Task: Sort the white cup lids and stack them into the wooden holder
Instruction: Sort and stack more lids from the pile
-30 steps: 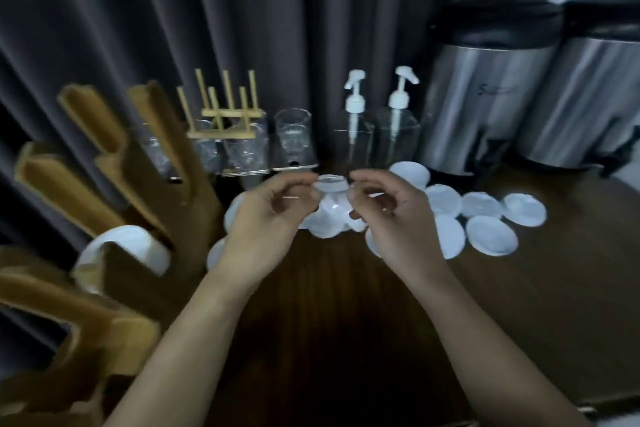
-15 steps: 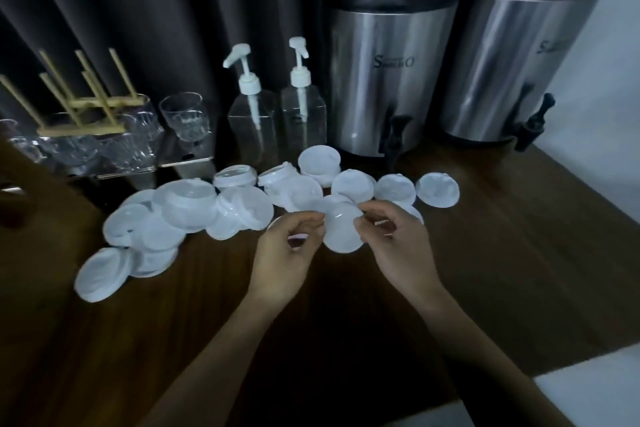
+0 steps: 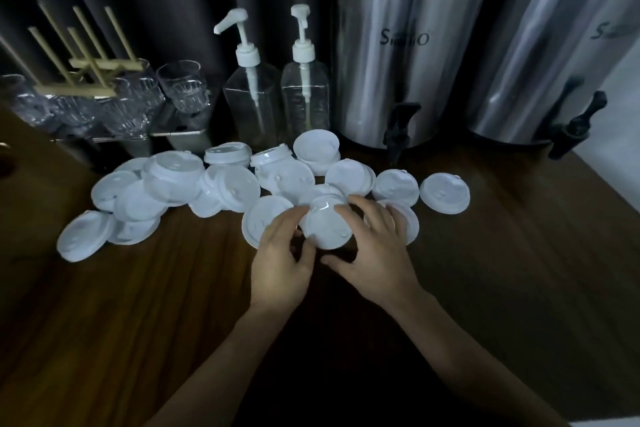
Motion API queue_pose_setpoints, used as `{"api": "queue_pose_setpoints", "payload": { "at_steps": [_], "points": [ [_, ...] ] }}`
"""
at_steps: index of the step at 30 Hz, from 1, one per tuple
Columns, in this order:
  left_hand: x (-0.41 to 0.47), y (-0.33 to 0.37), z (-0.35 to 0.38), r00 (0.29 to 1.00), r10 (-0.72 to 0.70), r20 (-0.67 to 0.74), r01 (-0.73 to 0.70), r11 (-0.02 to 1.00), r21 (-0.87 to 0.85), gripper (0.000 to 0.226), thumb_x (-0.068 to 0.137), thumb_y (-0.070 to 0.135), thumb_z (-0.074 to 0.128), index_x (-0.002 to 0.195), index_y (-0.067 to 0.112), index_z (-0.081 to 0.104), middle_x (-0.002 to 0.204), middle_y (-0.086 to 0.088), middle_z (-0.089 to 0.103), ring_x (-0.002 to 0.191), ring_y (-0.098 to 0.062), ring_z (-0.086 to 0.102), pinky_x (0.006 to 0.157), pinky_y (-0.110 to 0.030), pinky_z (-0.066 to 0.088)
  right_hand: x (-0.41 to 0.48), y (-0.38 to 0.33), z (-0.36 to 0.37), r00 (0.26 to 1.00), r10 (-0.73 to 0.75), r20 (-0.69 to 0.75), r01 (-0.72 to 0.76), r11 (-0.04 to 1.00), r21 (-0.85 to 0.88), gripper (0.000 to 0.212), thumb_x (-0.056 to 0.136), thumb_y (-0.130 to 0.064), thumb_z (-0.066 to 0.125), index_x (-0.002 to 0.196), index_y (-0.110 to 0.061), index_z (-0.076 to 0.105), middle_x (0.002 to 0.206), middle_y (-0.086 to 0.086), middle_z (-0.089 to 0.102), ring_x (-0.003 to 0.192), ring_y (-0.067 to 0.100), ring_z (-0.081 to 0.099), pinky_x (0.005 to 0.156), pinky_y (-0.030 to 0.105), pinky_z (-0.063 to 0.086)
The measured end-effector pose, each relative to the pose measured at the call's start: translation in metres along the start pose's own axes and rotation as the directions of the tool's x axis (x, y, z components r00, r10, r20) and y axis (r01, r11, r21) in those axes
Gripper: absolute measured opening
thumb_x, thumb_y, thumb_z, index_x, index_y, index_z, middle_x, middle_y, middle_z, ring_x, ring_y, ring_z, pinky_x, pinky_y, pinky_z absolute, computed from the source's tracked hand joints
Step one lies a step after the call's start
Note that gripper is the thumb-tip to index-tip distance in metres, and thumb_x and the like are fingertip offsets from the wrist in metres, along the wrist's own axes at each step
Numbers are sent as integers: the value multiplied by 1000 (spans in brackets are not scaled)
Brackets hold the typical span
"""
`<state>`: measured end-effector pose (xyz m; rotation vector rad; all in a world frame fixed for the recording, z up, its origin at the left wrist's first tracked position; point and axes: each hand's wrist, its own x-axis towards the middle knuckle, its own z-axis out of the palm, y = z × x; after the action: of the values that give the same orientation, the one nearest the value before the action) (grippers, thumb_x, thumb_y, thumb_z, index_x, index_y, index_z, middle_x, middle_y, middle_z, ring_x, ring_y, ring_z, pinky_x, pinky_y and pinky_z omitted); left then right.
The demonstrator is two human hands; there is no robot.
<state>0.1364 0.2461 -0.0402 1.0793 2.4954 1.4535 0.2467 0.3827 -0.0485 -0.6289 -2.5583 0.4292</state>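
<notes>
My left hand point(image 3: 280, 253) and right hand point(image 3: 375, 246) both pinch one round white plastic cup lid point(image 3: 327, 227) by its rim above the scattered pile point(image 3: 173, 184), I judge to free it for stacking.

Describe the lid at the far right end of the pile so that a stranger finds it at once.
Find the two steel dispensers at the back of the wooden table. In front of the gap between them lies one white lid. It is the rightmost lid of all, with only bare wood to its right.
</notes>
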Motion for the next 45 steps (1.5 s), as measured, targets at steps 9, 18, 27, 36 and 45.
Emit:
{"api": "queue_pose_setpoints", "payload": {
  "at_steps": [9,18,27,36,45],
  "points": [
    [-9,-4,-4,999,34,24,-30,992,-123,57,93,5,73,142,31,58,134,18,64,127,-6,59,103,-23,53,8,3,18,992,-41,-123,42,999,6,69,82,-59,69,138,-21,55,147,0,54,132,21,54,121,50,26],
    [-10,-4,-9,999,35,31,-22,934,-356,47,100,6,64,144,22,57,139,12,65,129,-7,63,97,-22,56,-5,-14,-21,988,82,130,-154,493,856,53,89,-43,68,137,-24,61,131,-9,69,126,13,64,99,27,54],
    [-11,-1,-18,988,-143,60,152,814,-560,30,98,3,63,121,22,70,109,14,80,104,-8,76,85,-19,59,1,-28,-16,900,268,343,-423,350,836,40,102,-53,41,109,-27,70,102,0,75,93,21,73,67,31,61],
    [-16,-21,-46,923,-383,-27,242,635,-733,28,90,24,68,116,17,75,111,3,79,108,-20,75,78,-30,64,39,-6,-9,997,70,-31,-54,932,359,35,91,-36,74,121,-20,68,117,-10,67,107,6,61,90,27,52],
    [-11,-19,-50,909,-416,21,284,582,-762,27,95,27,63,118,19,74,122,2,76,115,-20,73,72,-26,61,75,-6,14,977,-101,186,96,995,38,91,80,-69,70,155,-32,35,158,-8,44,149,20,35,122,49,27]
  ]
}}
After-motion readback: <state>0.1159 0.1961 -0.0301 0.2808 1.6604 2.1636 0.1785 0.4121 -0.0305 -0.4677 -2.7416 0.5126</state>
